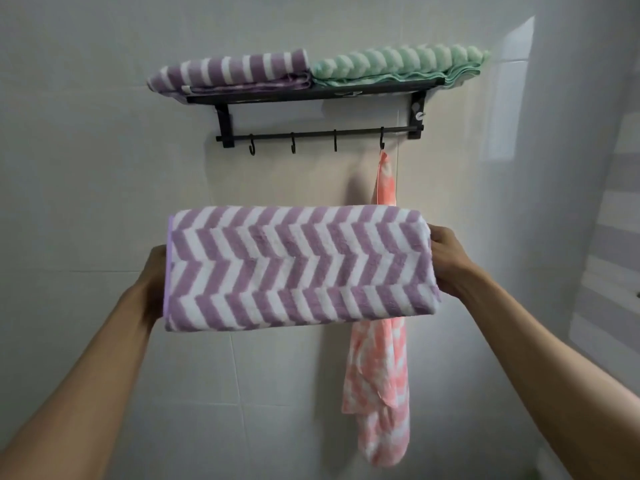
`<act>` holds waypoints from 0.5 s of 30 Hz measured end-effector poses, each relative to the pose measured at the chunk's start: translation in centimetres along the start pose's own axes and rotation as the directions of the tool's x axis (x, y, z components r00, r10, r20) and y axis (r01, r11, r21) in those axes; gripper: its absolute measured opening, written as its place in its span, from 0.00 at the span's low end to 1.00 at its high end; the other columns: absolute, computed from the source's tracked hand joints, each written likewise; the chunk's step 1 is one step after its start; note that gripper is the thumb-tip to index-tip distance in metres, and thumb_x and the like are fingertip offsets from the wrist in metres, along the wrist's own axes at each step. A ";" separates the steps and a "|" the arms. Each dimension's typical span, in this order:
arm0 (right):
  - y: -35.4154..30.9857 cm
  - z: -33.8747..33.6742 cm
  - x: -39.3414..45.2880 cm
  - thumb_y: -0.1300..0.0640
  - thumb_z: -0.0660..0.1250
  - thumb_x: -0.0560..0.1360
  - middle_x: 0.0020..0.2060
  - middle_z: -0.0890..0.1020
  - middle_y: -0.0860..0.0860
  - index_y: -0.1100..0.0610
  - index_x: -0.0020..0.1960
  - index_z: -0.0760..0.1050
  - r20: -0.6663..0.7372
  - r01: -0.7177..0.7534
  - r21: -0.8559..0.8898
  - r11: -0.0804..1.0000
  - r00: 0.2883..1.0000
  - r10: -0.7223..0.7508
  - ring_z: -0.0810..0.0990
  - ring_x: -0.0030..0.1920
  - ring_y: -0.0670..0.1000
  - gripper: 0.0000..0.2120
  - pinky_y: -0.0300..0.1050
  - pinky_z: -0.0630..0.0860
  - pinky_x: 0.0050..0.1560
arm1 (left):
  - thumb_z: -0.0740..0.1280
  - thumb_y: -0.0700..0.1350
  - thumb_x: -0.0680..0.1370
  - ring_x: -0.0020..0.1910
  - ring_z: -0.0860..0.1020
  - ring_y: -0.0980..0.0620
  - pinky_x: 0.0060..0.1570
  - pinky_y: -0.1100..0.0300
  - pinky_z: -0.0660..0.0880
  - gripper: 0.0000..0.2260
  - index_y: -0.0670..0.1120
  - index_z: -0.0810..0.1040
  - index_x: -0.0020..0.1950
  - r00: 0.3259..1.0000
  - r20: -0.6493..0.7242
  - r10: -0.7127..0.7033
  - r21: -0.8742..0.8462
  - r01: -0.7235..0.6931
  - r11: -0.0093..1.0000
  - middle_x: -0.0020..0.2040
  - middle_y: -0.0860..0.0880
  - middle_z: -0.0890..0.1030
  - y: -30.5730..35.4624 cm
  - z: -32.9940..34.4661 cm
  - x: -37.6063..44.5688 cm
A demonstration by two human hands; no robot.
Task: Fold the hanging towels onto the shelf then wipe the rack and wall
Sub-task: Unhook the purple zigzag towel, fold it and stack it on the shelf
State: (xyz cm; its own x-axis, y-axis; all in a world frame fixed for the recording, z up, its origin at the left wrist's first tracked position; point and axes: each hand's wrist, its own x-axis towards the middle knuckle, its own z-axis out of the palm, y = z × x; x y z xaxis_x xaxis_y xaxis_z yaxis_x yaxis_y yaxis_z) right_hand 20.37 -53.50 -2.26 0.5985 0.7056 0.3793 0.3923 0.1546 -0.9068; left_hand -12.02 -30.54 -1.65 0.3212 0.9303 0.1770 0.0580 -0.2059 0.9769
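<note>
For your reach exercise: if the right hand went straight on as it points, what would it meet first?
Probably the pink towel hanging just past the right hand, then the wall; depth is unclear.

Home bathroom: glossy pale tiled wall (104,168), black wall-mounted towel rack (311,95) with hooks (293,147), folded towels (235,72) on shelf, pink towel (381,375) hanging from hook.
</note>
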 end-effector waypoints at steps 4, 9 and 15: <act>2.2 -0.4 0.5 0.73 0.63 0.80 0.46 0.86 0.60 0.63 0.55 0.80 0.069 -0.003 0.100 0.995 0.998 -0.004 0.85 0.49 0.63 0.11 0.62 0.82 0.52 | 0.54 0.43 0.83 0.30 0.70 0.48 0.34 0.58 0.65 0.13 0.48 0.67 0.39 0.991 -0.024 -0.131 -0.007 0.131 0.991 0.34 0.47 0.68 -0.6 -0.5 -0.1; 3.4 -0.2 0.7 0.75 0.66 0.76 0.44 0.85 0.56 0.60 0.53 0.79 0.080 0.081 -0.041 0.996 0.994 -0.078 0.83 0.40 0.50 0.13 0.48 0.79 0.37 | 0.54 0.46 0.84 0.34 0.69 0.47 0.35 0.56 0.64 0.13 0.48 0.69 0.40 0.977 -0.007 -0.215 -0.026 0.215 0.976 0.36 0.46 0.70 -1.0 -0.6 -0.7; 4.3 0.6 0.3 0.68 0.60 0.82 0.54 0.83 0.64 0.58 0.56 0.79 0.091 -0.063 0.135 0.989 0.995 0.051 0.85 0.48 0.58 0.11 0.61 0.83 0.50 | 0.56 0.46 0.84 0.35 0.72 0.46 0.37 0.56 0.68 0.13 0.46 0.71 0.41 0.966 -0.022 -0.258 -0.004 0.258 0.966 0.39 0.44 0.74 -1.7 0.1 -1.0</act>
State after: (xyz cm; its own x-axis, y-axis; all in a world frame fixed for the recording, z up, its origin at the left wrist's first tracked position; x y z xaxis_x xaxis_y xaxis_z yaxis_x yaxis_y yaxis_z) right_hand 21.82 -52.22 -6.10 0.5518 0.7723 0.3147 0.2562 0.2021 -0.9453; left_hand -12.33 -31.13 -3.54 0.2743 0.9585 -0.0782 0.1353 0.0420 0.9899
